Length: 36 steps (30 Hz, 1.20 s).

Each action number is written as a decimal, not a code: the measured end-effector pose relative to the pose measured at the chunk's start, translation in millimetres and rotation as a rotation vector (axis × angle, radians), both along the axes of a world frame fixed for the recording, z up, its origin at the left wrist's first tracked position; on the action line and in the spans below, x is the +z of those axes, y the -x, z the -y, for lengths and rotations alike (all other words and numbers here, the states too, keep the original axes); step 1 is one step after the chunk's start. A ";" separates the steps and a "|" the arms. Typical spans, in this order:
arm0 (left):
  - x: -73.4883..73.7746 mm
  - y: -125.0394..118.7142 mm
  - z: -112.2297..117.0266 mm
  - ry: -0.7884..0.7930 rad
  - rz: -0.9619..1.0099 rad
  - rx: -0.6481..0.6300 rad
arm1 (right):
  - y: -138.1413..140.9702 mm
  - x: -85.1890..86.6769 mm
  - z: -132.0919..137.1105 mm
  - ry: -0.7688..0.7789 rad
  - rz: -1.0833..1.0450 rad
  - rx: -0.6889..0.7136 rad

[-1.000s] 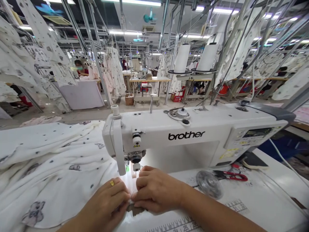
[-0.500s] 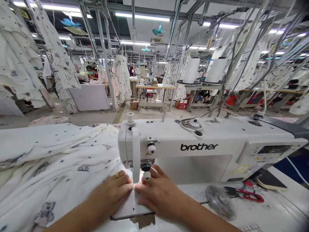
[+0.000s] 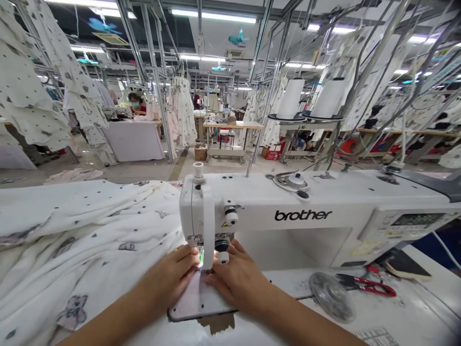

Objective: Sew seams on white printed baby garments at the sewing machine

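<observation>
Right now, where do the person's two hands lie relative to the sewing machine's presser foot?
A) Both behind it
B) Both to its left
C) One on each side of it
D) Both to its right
C: the left hand lies to the left of the presser foot, and the right hand lies to its right.

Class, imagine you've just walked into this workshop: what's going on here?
A person sits at a white Brother sewing machine in a garment workshop. Their left hand and right hand press a flat white piece, fabric or a template, beneath the needle area. A heap of printed white fabric lies to the left; red-handled snips lie to the right. Farther back, a co-worker sits among hanging garments.
</observation>
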<state>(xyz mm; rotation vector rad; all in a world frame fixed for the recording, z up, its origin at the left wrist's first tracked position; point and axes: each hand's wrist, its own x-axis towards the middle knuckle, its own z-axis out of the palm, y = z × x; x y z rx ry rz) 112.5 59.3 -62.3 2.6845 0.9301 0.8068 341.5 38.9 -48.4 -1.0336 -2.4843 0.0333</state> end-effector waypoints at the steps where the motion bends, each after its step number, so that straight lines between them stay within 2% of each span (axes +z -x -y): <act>1: -0.8 0.0 -0.7 0.022 0.013 0.004 | 2.3 0.1 -0.2 -0.010 0.009 -0.023; 7: 3.9 -2.8 -0.2 0.221 0.062 0.069 | 11.9 3.4 0.0 -0.026 0.082 -0.111; 11: 8.1 -5.0 3.0 0.272 0.110 0.081 | 14.2 4.3 0.5 -0.047 0.134 -0.011; 14: 9.6 -6.4 3.9 0.260 0.102 0.072 | 14.6 2.5 0.7 -0.084 0.152 0.053; 21: 16.4 -8.5 4.0 0.271 0.065 0.117 | 17.3 4.8 5.6 -0.024 0.159 0.000; 28: 13.2 -7.5 4.0 0.253 0.117 0.114 | 17.7 9.1 10.1 -0.011 0.185 0.006; 36: 15.7 -10.5 4.0 0.207 0.150 0.142 | 17.6 13.4 12.5 -0.004 0.173 -0.047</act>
